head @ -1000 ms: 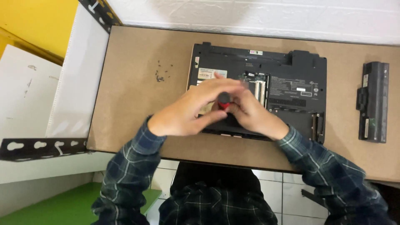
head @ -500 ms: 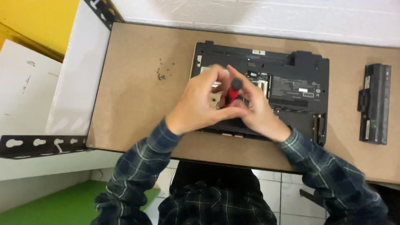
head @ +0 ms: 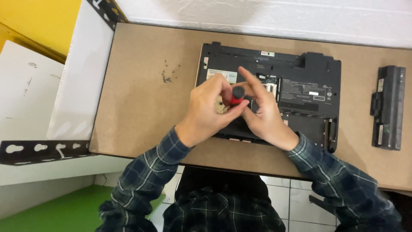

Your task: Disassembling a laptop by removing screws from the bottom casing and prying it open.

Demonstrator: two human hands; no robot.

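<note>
Screws lay left of the laptop, battery out; my left hand and right hand gripped the screwdriver, more unscrewing likely remained.

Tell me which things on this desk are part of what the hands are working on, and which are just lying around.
In use:
red-handled screwdriver, held by left hand and right hand
upturned black laptop

Lying about:
battery pack
small loose screws

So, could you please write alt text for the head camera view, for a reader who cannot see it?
Both hands, left hand and right hand, grip a red-handled screwdriver upright over an upturned black laptop on a brown table. Small loose screws lie left of the laptop, and its removed black battery lies at the right.
</note>
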